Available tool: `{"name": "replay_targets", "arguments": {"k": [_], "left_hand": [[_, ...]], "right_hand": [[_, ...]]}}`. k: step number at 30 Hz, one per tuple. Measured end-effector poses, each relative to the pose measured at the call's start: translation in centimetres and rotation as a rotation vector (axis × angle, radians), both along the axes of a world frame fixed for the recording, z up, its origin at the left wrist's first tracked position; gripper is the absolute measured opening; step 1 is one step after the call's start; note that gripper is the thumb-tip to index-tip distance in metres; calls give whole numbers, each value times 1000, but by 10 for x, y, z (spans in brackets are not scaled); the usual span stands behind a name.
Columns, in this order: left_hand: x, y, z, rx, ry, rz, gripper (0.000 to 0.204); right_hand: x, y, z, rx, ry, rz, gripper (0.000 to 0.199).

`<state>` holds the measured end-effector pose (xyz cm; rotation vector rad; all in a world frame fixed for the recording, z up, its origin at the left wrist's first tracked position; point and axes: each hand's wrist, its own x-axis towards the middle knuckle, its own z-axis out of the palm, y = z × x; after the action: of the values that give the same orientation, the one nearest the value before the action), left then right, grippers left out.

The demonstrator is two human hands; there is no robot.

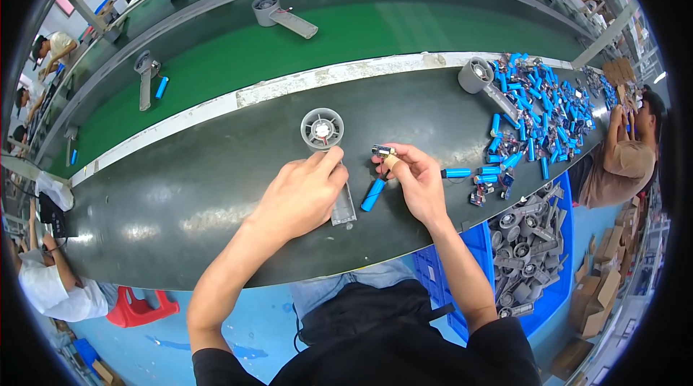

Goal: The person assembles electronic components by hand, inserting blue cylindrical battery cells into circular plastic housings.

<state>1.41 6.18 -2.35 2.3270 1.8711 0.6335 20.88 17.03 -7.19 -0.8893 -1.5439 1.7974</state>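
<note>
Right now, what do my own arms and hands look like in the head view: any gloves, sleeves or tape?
Both forearms are bare; black sleeves end near the elbows. The left hand wears no glove or ring that shows. The right hand is also ungloved, with a tan wrap, like tape or a finger cot, on one fingertip.

Left hand (303, 194) down on the grey fan housing (323, 129), fingers curled over its flat handle on the dark worktop (180, 198). Right hand (415, 180) raised just beside it, pinching a small circuit piece (382, 150) with a blue battery cell (373, 194) hanging below. More blue cells (538, 108) heaped far right. Blue bin (552, 263) of grey housings at the table edge. Green conveyor belt (303, 50) behind.
</note>
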Motion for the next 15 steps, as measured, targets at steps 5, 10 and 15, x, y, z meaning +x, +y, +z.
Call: {"name": "replay_targets", "arguments": {"k": [5,10,15], "left_hand": [[-3,3,-11,156,-170,5,20],[3,2,-15,48,-539,90,18],[10,7,-21,207,-547,135,15]], "right_hand": [[-5,-6,0,-24,36,-8,27],[-16,-18,2,-89,92,-64,30],[-23,-28,5,396,-129,-154,27]]}}
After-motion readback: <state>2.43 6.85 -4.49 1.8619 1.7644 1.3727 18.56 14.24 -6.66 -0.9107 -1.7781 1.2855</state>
